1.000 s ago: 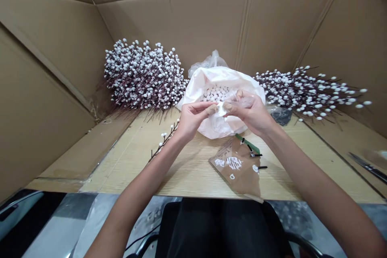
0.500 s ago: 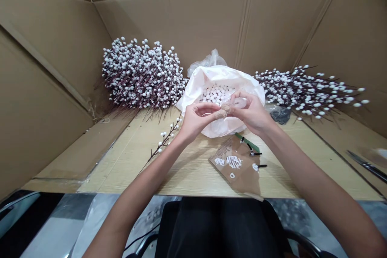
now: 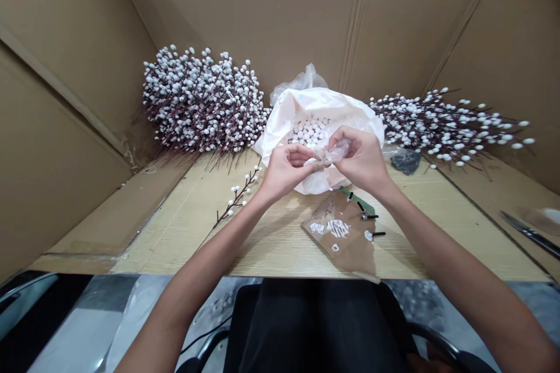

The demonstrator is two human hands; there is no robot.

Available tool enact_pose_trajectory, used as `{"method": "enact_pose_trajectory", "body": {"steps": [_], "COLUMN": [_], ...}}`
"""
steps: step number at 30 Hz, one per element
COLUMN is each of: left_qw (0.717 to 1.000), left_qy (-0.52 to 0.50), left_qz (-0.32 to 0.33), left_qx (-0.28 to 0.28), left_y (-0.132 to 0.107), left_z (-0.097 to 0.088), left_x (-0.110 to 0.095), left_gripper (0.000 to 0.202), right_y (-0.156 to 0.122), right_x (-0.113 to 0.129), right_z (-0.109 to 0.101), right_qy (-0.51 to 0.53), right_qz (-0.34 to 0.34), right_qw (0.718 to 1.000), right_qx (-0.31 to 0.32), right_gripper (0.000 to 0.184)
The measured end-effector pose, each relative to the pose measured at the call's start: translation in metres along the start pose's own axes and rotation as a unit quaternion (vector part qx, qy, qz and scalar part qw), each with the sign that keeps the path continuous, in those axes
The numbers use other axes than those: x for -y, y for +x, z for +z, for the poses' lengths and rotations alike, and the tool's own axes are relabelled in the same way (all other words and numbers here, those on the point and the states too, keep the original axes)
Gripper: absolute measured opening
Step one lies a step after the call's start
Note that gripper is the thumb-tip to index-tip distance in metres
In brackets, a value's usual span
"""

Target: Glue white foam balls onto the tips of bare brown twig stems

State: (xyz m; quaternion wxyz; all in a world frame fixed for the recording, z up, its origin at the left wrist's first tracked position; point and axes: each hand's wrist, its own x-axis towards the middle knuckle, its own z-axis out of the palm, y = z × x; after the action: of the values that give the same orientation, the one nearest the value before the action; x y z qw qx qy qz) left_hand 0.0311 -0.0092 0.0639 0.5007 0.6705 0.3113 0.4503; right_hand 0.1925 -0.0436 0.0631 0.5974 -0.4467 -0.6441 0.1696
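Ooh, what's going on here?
A person's right hand holds crumpled clear plastic, with the left hand close beside it, by an open white plastic bag of small white balls. A thin brown stem with white berries lies on the pale wooden table; bunches of similar stems lie either side of the bag.

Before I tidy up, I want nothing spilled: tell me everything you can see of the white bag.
The white bag looks like thin, crinkled plastic. It sits open on the wooden table, its rim flared, with many small white balls showing inside. Berry bunches flank it, and crumpled clear plastic lies behind. The left hand's grip and right hand's grip hide part of its near side; whether they touch it, I can't tell.
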Motion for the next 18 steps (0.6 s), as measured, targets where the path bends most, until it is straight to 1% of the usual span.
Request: {"method": "enact_pose_trajectory", "body": {"steps": [2, 4, 5, 7, 9, 10, 11, 15, 18], "left_qw": [1.0, 0.998, 0.996, 0.986, 0.974, 0.97, 0.967, 0.962, 0.956], "left_qy": [0.006, -0.008, -0.022, -0.05, -0.068, -0.076, -0.087, -0.149, -0.162], "left_qz": [-0.015, -0.045, -0.062, -0.086, -0.09, -0.091, -0.093, -0.117, -0.121], "left_qx": [0.007, 0.035, 0.061, 0.132, 0.196, 0.215, 0.222, 0.196, 0.211], "left_y": [0.0, 0.0, 0.001, 0.001, 0.002, 0.003, 0.004, 0.006, 0.004], "left_z": [-0.002, -0.005, -0.006, -0.007, -0.009, -0.009, -0.009, -0.01, -0.009], "left_x": [-0.002, -0.004, -0.005, -0.007, -0.008, -0.007, -0.006, 0.001, 0.004], "left_gripper": [0.028, 0.026, 0.025, 0.021, 0.018, 0.019, 0.021, 0.034, 0.033], "right_y": [0.0, -0.001, -0.001, -0.001, 0.0, 0.001, 0.001, 0.004, 0.004], "right_x": [0.001, 0.004, 0.006, 0.01, 0.013, 0.015, 0.015, 0.014, 0.011], "right_z": [0.0, 0.001, 0.002, 0.002, 0.002, 0.001, 0.0, -0.002, -0.002], "right_qy": [-0.004, 0.031, 0.055, 0.103, 0.139, 0.152, 0.162, 0.179, 0.18], "right_qz": [-0.011, 0.004, 0.016, 0.046, 0.071, 0.078, 0.082, 0.096, 0.1], "right_qw": [1.0, 0.999, 0.998, 0.993, 0.988, 0.985, 0.983, 0.979, 0.979], "right_qx": [0.002, 0.008, 0.011, 0.02, 0.02, 0.016, 0.012, -0.003, -0.006], "right_gripper": [0.018, 0.019, 0.02, 0.022, 0.026, 0.029, 0.032, 0.043, 0.045]}}
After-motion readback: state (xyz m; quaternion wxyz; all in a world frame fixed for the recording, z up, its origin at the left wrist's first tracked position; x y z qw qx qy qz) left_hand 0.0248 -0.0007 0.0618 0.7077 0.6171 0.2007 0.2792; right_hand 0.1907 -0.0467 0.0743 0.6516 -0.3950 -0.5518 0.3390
